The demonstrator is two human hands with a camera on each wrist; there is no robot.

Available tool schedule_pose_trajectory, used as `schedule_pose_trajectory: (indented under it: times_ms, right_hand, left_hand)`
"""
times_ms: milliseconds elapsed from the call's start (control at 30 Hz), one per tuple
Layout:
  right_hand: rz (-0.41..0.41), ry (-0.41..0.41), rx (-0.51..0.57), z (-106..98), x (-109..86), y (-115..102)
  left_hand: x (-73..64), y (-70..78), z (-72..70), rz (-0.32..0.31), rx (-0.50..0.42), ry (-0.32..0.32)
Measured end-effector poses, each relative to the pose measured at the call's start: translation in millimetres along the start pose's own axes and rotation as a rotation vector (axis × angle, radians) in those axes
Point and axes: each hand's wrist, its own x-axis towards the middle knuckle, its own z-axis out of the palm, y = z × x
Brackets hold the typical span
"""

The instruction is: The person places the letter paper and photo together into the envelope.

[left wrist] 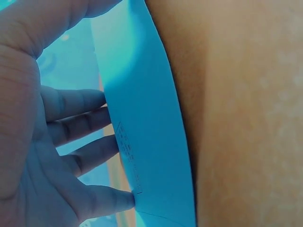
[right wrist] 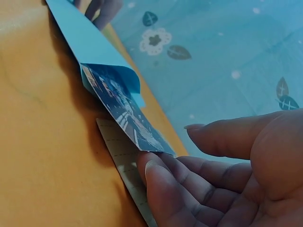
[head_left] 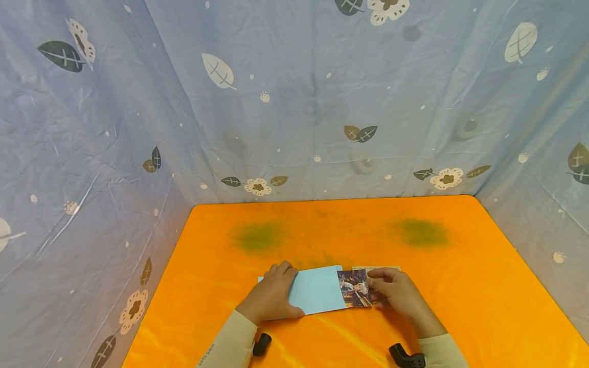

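Note:
A light blue envelope [head_left: 317, 290] lies on the table with its mouth toward the right. My left hand [head_left: 274, 290] grips its left part across the width; in the left wrist view the fingertips meet the edge of the envelope [left wrist: 147, 123]. A printed picture card [head_left: 354, 288] sticks out of the mouth, its inner end hidden inside. At the outer end of the picture card [right wrist: 125, 109], the bent fingers of my right hand [head_left: 398, 294] touch the edge, while the thumb [right wrist: 213, 137] stands apart from it. Below lies a beige card with dashed lines [right wrist: 120, 153], partly covered by that hand.
The table has an orange cover [head_left: 331, 225] with two dark greenish patches. Patterned blue-grey curtains [head_left: 294, 117] rise behind and along both sides. Black wrist mounts [head_left: 262, 345] show by both sleeves.

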Motion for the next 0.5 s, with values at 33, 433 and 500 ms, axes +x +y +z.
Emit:
schedule_pose_trajectory:
  times_ms: [33,433,500]
  right_hand:
    - [-0.001,-0.006,0.001,0.4,0.3,0.3]
    - [-0.027,-0.060,-0.014,5.5,-1.2,-3.8]
    - [-0.034,-0.068,-0.020,6.6,-1.3,-3.8]
  left_hand:
    - [-0.1,0.0,0.0,0.000,-0.001,-0.001]
    - [0.8,0.0,1.3,-0.008,0.010,-0.011]
    - [0.8,-0.1,1.6,-0.007,0.013,-0.008]
